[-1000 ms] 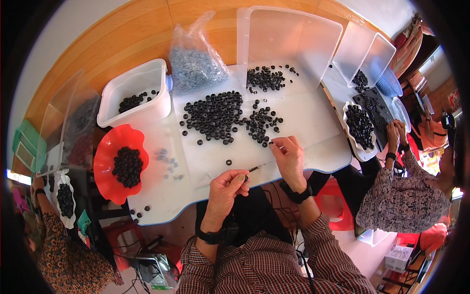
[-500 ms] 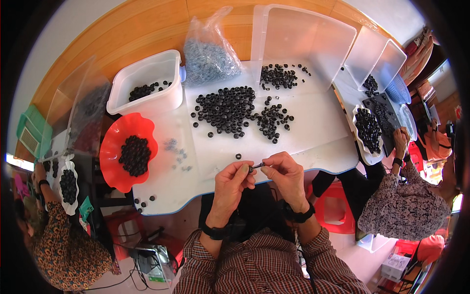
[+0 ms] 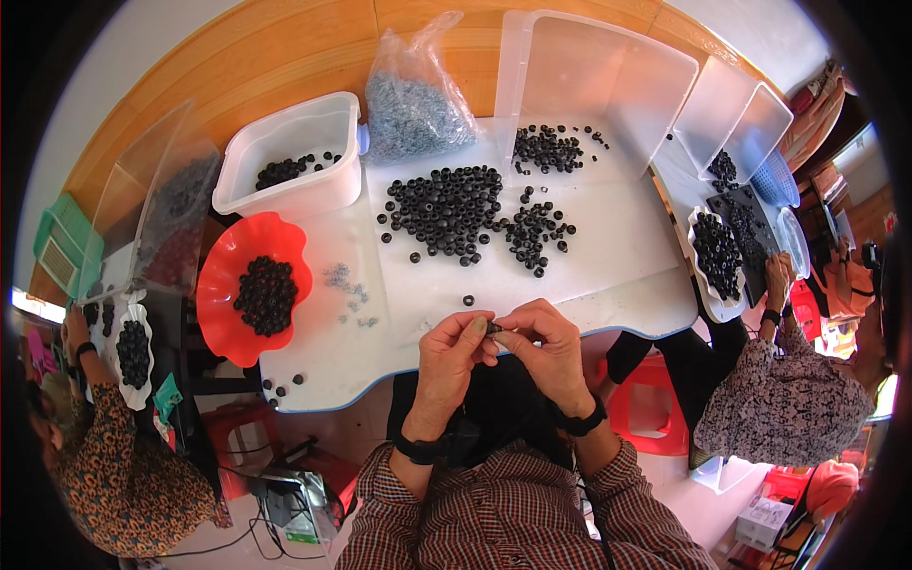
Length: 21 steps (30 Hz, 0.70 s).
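White table point(image 3: 617, 275) carries a heap of black rings point(image 3: 446, 209) at twelve o'clock from the hands. Red scalloped bowl point(image 3: 214, 285), holding more rings, sits at nine o'clock. Left hand point(image 3: 451, 356) and right hand point(image 3: 541, 351) meet at the table's near edge, fingertips pinched narrow on one small dark piece point(image 3: 495, 329) between them.
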### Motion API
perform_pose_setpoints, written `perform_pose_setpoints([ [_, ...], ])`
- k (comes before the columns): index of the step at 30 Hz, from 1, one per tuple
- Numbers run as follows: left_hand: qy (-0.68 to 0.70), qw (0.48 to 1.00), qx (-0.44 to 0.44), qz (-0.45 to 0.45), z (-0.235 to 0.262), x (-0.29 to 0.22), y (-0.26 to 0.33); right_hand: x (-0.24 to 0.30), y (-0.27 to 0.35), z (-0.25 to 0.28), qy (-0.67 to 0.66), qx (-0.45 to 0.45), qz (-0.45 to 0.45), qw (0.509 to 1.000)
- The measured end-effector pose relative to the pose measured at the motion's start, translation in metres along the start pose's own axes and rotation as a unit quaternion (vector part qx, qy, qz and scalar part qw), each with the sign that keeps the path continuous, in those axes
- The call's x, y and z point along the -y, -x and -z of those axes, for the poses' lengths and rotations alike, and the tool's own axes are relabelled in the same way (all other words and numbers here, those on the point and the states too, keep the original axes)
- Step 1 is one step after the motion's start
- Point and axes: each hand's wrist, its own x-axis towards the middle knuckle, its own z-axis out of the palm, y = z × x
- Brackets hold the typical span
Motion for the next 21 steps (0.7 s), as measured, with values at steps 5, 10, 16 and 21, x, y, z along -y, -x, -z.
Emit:
perform_pose_setpoints([
  [5,-0.024,1.0,-0.002,-0.005,-0.0004,-0.0023,0.0018,-0.0005,-0.0002,-0.0007,0.006,0.001,0.003,1.0],
  [10,-0.049,0.999,0.001,-0.003,-0.0019,-0.0054,0.003,0.0021,-0.001,0.0006,0.029,0.003,0.006,1.0],
  [16,-0.078,0.997,-0.01,-0.011,-0.0019,-0.0061,0.0052,0.0029,-0.0007,-0.0005,0.033,0.0,0.01,0.999],
  [21,-0.104,0.994,-0.011,-0.034,-0.0011,-0.0063,0.0064,0.0033,-0.001,-0.0016,0.041,0.0,0.013,0.999],
])
